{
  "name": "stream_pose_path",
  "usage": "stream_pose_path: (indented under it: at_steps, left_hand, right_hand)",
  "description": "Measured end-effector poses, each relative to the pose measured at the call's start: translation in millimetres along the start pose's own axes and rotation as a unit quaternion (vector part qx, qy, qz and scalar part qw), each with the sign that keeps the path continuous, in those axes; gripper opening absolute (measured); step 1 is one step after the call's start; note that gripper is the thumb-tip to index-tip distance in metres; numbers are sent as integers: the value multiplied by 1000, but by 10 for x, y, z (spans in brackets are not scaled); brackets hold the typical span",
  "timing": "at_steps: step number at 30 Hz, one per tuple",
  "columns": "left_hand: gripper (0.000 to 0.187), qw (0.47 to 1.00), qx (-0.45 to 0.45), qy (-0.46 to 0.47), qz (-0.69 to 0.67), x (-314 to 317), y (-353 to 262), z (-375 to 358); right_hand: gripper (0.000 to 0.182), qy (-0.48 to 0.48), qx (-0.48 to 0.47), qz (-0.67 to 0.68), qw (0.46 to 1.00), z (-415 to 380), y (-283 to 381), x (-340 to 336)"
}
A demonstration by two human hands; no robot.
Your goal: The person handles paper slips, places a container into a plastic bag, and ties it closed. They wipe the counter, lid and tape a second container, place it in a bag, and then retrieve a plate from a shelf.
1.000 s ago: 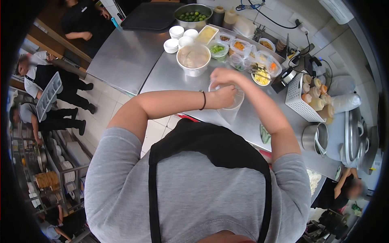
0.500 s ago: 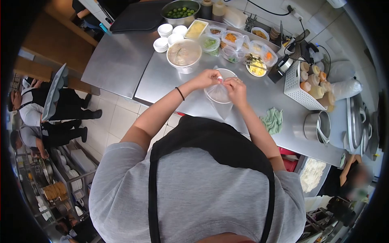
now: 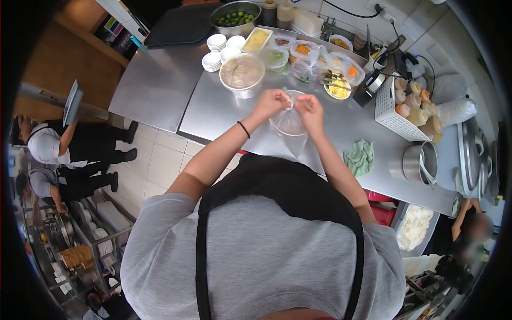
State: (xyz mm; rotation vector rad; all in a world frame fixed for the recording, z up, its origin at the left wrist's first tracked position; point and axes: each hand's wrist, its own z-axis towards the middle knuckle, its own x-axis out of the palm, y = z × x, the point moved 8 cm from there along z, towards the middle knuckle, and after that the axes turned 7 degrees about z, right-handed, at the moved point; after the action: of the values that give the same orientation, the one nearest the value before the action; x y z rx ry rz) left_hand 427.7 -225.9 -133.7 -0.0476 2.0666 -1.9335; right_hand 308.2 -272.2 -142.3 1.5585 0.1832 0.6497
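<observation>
A clear plastic bag [image 3: 289, 128] stands on the steel counter, its neck gathered in a twist and one corner pointing towards me. Through its film shows the pale round rim of a container. My left hand [image 3: 272, 102] pinches the gathered neck from the left, fingertips together. From the right, my right hand [image 3: 310, 112] is closed with thumb and fingertips on the same neck. Just beyond and left of my hands stands a white bowl [image 3: 242, 85] of cloudy broth with noodles.
Small white dishes [image 3: 216, 42], bagged ingredients [image 3: 305, 50] and a bowl of yellow slices [image 3: 337, 89] line the back. To the right are a white basket [image 3: 396, 116] of sauce bottles, a green cloth [image 3: 359, 158] and a steel pot [image 3: 418, 161]. People stand at left and far right.
My fingers have shifted slightly around the bag's neck, and a twisted ring of plastic now shows between them. A person at left has moved with a tray.
</observation>
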Motion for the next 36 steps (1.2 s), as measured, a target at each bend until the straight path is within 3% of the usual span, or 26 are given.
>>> stream_pose_path:
  at_steps: [2, 5, 8, 15, 17, 20, 24, 26, 30, 32, 36]
  left_hand:
    - [10, 999, 5, -43, -24, -27, 8, 7]
    - [11, 998, 3, -65, -20, -27, 14, -12]
    - [12, 998, 24, -64, 19, -34, -35, -26]
    - [25, 998, -11, -8, -54, -16, -48, -23]
    - [32, 996, -48, 69, -14, 48, -36, -33]
    - [37, 987, -72, 129, -63, 108, 61, 45]
    - [33, 987, -106, 91, -81, 64, 73, 59]
    - [25, 987, -116, 33, -108, 18, 40, 21]
    - [18, 986, -96, 44, -129, 100, 89, 29]
    - [15, 995, 22, 4, 100, 77, 28, 93]
    - [17, 971, 63, -48, 226, 93, 74, 109]
  right_hand:
    - [7, -53, -87, -155, 983, -124, 163, -62]
    - [10, -45, -147, -245, 957, -223, 339, 75]
    - [10, -45, -147, -291, 944, -147, 275, 82]
    - [7, -34, -145, -272, 951, 55, 135, -49]
    - [4, 4, -2, -211, 977, 138, -89, -82]
    - [7, 21, -3, -216, 976, 142, -41, -50]
    - [12, 4, -21, -170, 985, 3, 78, 14]
    - [10, -1, -155, -209, 966, -165, 346, 123]
    - [7, -16, -217, -297, 930, -223, 423, 173]
    - [6, -25, -264, -358, 895, -177, 450, 186]
    - [3, -33, -278, -332, 901, -67, 550, 177]
